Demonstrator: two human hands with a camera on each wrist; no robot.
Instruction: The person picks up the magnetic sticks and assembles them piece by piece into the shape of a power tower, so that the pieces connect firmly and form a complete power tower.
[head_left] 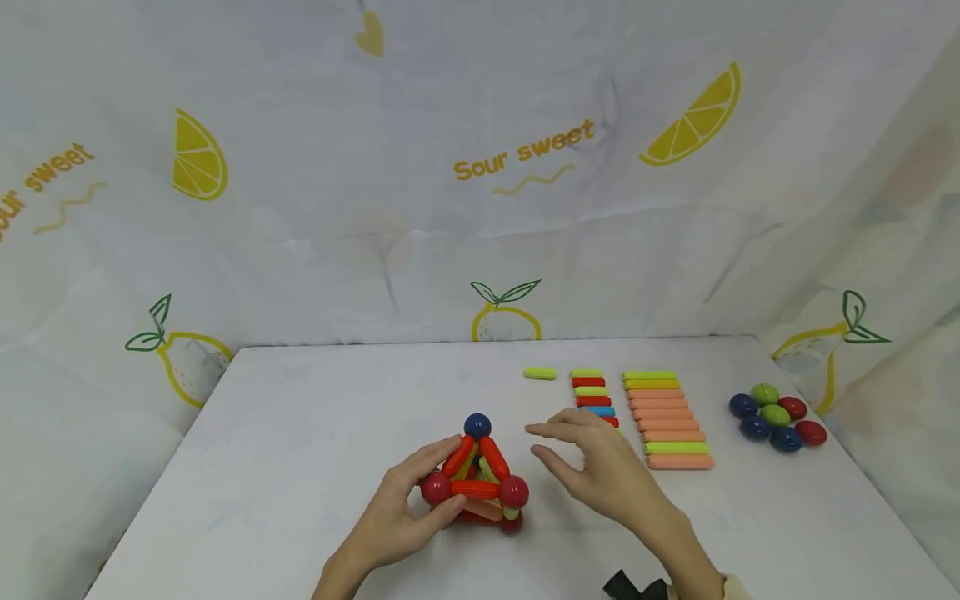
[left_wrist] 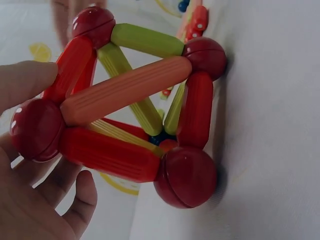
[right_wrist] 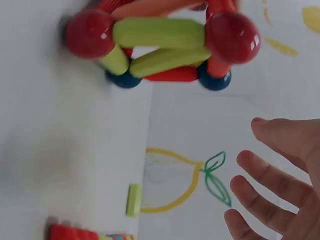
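Note:
A frame of magnetic rods and balls [head_left: 476, 489] stands on the table, with red, yellow-green and orange rods joined by dark red and blue balls. My left hand [head_left: 397, 504] grips its left side, thumb and fingers about a red ball [left_wrist: 37, 129] and the rods beside it. A blue ball [head_left: 477, 426] sits at the top. To the right, apart from the frame, my right hand [head_left: 596, 462] is raised with fingers spread and nothing held. In the right wrist view, its fingers [right_wrist: 270, 172] are away from the frame's red ball [right_wrist: 233, 38].
Longer rods [head_left: 667, 414] lie in a column at the right, beside a column of shorter rods [head_left: 592, 392]. One short green rod [head_left: 540, 373] lies alone. Several loose balls [head_left: 776, 415] are grouped near the right edge. A printed cloth [head_left: 420, 208] hangs behind the white table [head_left: 262, 450].

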